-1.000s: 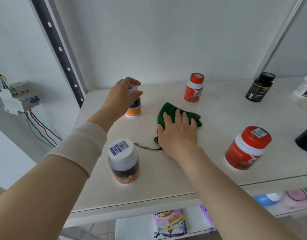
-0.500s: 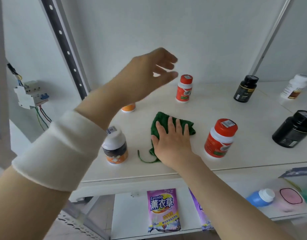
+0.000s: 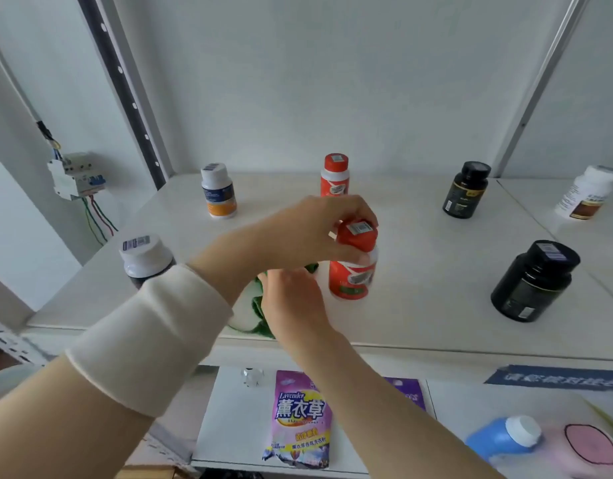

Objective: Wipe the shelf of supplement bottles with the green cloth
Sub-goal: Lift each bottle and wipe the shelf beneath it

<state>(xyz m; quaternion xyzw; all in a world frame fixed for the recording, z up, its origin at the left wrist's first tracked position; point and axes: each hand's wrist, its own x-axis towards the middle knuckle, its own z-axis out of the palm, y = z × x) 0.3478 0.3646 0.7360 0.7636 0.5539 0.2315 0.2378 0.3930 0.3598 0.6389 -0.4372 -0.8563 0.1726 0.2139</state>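
Note:
My left hand (image 3: 318, 229) reaches across and grips the red cap of a red and white supplement bottle (image 3: 353, 278) standing mid-shelf. My right hand (image 3: 291, 299) lies just left of that bottle, pressed on the green cloth (image 3: 258, 305), which is mostly hidden under both arms. The white shelf (image 3: 436, 305) also bears a second red bottle (image 3: 335, 174) at the back, two white-capped bottles (image 3: 218, 190) (image 3: 144, 257) at the left, two black bottles (image 3: 465, 190) (image 3: 534, 281) and a white bottle (image 3: 585, 193) at the right.
A black slotted upright (image 3: 125, 95) and a grey upright (image 3: 536, 91) frame the shelf. A circuit breaker with wires (image 3: 75, 176) hangs on the left wall. The lower shelf holds a purple lavender pouch (image 3: 299, 426), a blue bottle (image 3: 502, 435) and a pink item (image 3: 588, 447).
My left hand left the white-capped orange bottle, swung across in the air and closed on the red bottle's cap. My right hand stayed on the cloth. The view shifted lower and back.

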